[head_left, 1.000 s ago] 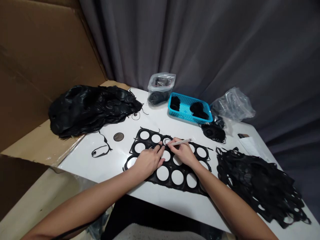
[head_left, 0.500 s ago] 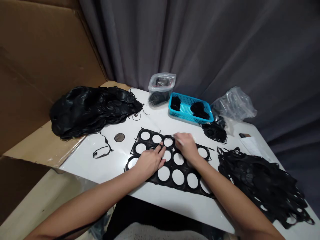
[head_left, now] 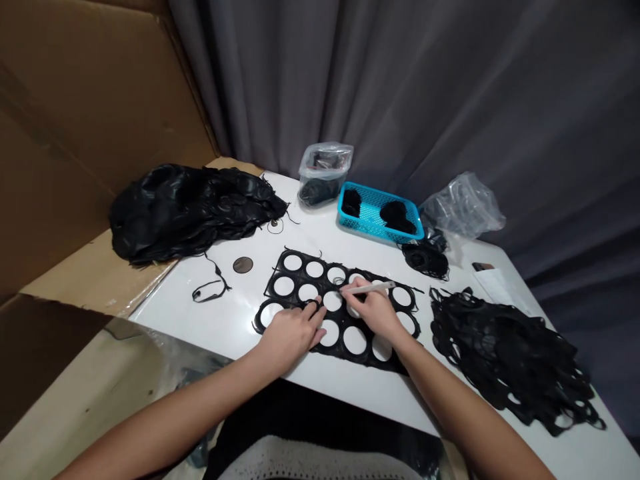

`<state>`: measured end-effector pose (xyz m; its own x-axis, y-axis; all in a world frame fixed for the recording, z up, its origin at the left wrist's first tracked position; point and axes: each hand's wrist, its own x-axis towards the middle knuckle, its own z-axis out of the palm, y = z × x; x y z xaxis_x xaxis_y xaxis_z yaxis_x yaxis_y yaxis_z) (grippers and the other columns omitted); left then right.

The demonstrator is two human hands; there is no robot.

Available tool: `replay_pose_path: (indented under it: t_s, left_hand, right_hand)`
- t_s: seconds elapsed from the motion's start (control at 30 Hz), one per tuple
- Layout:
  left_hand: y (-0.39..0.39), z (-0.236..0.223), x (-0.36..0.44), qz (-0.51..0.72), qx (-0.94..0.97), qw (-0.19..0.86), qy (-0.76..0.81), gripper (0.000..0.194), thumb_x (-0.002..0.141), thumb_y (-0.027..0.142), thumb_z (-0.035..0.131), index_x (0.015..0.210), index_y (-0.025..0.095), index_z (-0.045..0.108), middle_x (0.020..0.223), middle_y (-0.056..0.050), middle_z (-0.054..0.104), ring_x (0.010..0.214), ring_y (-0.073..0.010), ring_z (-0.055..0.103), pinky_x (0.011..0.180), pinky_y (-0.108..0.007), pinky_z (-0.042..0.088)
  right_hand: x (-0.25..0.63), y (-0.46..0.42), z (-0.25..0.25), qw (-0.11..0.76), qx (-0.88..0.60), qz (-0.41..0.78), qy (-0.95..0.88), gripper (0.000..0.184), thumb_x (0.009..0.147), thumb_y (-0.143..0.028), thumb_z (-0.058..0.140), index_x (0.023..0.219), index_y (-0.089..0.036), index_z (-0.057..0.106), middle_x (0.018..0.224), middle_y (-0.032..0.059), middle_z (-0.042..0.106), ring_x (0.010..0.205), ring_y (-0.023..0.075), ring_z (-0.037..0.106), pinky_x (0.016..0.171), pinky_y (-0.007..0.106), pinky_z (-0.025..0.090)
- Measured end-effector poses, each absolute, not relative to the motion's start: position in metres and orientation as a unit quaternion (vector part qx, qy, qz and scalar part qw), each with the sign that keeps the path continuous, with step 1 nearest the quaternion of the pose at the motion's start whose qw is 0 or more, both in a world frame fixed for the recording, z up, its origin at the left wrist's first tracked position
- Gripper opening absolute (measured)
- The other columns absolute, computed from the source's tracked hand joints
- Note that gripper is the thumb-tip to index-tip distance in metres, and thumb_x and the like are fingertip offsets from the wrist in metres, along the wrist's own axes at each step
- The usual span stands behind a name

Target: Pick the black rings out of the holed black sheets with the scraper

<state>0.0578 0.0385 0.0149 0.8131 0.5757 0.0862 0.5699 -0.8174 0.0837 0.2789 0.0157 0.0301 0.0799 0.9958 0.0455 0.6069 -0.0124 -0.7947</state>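
Note:
A black rubbery sheet (head_left: 320, 308) with rows of round holes lies flat on the white table, and the tabletop shows through the holes. My left hand (head_left: 293, 333) rests on the sheet's left-middle part, fingers stretched out and pressing it down. My right hand (head_left: 377, 312) pinches a slim white pen-like tool (head_left: 370, 288), its tip at the sheet by the edge of a hole just right of my left fingertips; the tip is too small to identify. A thin dark loop (head_left: 339, 281) lies in a hole of the top row. Part of the sheet is hidden beneath both hands.
A black sheet pile (head_left: 195, 213) lies left, near a dark disc (head_left: 243, 265) and a loose black strip (head_left: 210, 291). Behind stand a blue basket (head_left: 377, 230), a clear container (head_left: 325, 175) and a plastic bag (head_left: 470, 207). Holed black scraps (head_left: 510, 353) are heaped right.
My right hand swung around a top-row hole with the tool, then came down toward the middle row. My left hand slid slightly toward me. A thin loop now shows in that top-row hole.

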Motion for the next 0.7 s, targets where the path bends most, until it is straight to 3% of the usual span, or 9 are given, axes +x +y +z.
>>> replay_pose_path:
  t_s: [0.3,0.53,0.7]
  left_hand:
    - [0.030,0.009,0.053,0.071,0.956,0.012,0.284,0.033,0.101,0.031,0.048,0.131,0.020,0.055,0.124,-0.009,0.064,0.079,-0.0185,0.069,0.061,-0.030,0.046]
    - [0.029,0.009,0.053,0.080,0.956,0.008,0.283,0.033,0.100,0.029,0.049,0.131,0.019,0.055,0.126,-0.010,0.063,0.080,-0.0190,0.069,0.061,-0.031,0.046]
    - [0.029,0.007,0.053,0.082,0.955,0.009,0.286,0.034,0.100,0.030,0.048,0.132,0.018,0.054,0.121,-0.010,0.065,0.078,-0.0191,0.069,0.060,-0.031,0.047]
  right_hand:
    - [0.259,-0.008,0.020,0.347,-0.621,0.325,-0.623,0.014,0.092,-0.030,0.054,0.081,-0.024,0.060,0.092,0.0014,0.070,0.092,0.0206,0.064,0.085,0.033,0.047]
    - [0.256,-0.010,0.020,0.329,-0.615,0.271,-0.663,0.013,0.094,-0.026,0.053,0.081,-0.025,0.057,0.091,0.0026,0.069,0.095,0.0225,0.062,0.086,0.036,0.047]
    - [0.248,-0.019,0.016,0.271,-0.572,0.161,-0.757,0.013,0.095,-0.018,0.049,0.086,-0.023,0.058,0.101,0.0072,0.071,0.098,0.0248,0.062,0.088,0.041,0.041]
